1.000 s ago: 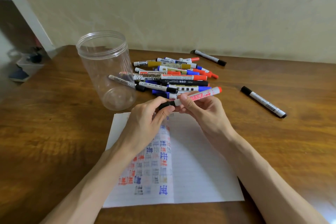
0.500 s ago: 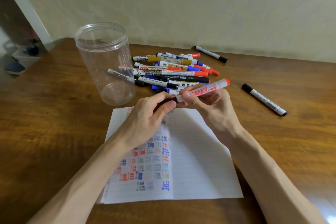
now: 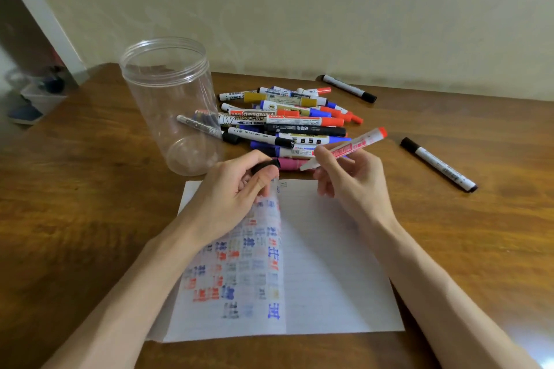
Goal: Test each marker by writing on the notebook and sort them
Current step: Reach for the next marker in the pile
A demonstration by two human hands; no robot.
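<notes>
Right hand (image 3: 350,180) grips the marker (image 3: 350,147) round the middle of its white, red-printed barrel. The red tail end points up and right, the bared writing end down and left. Tip colour: cannot tell. Left hand (image 3: 236,186) pinches the black cap (image 3: 265,165) between thumb and curled fingers, just left of the tip, with cap and tip apart. Both hands sit over the far edge of the notebook (image 3: 329,263), and the tip is not on the paper.

Notebook lies open on the counter (image 3: 90,204). Left page is crowded with red, blue and dark test marks, some faded. Right page is nearly bare, with faint marks only at its top by the fold.

Beyond the hands is the pile of markers (image 3: 287,123), capped and in mixed colours, lying across one another. Clear jar (image 3: 171,105) stands upright just left of the pile, lid off. We see no marker in it; those showing through its side lie behind it. Two more lie apart from the pile: the black marker by the wall (image 3: 347,87) and the black marker on the right (image 3: 437,163).

Progress, our judgement: this marker is uncapped and its test stroke is not yet made. The filled page suggests many tests already done, yet the pile is large — we put the task well short of finished. The two loose markers may be a sorted group — we cannot confirm
</notes>
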